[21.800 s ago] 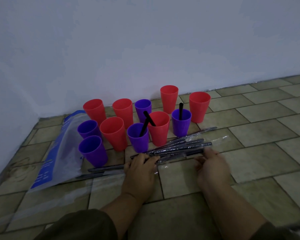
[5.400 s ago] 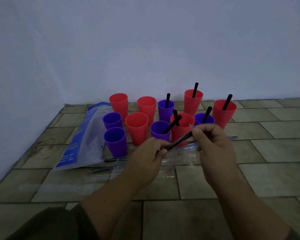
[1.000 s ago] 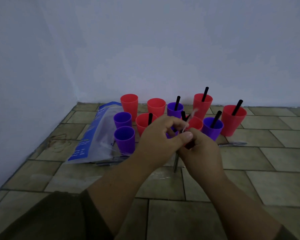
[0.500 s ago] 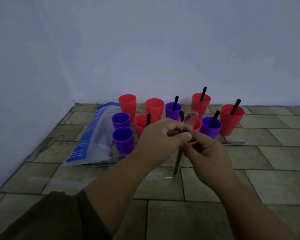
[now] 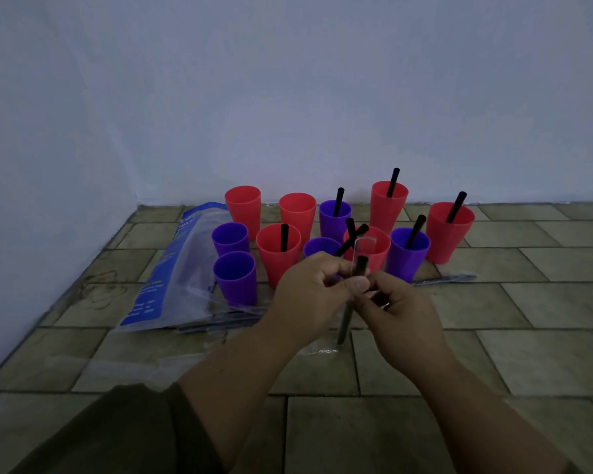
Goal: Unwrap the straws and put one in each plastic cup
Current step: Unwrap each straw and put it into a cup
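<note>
Red and purple plastic cups stand in a cluster on the tiled floor by the wall. Several hold a black straw, such as the far-right red cup (image 5: 450,230). The two purple cups at the left (image 5: 235,277) (image 5: 230,237) and the two back-left red cups (image 5: 243,206) (image 5: 297,212) hold none. In front of the cluster my left hand (image 5: 308,295) and my right hand (image 5: 399,311) pinch one upright black straw (image 5: 344,321). Its clear wrapper (image 5: 365,244) sticks up loose above the straw's top end.
A clear and blue plastic bag (image 5: 172,275) lies flat at the left of the cups. More wrapped straws (image 5: 216,325) lie beside it, and one (image 5: 445,278) lies right of the cups. Walls close off the back and left.
Over the last second the wrapper has slid up off the straw's top end. Both hands stay together in front of the cups, a little lower in view.
</note>
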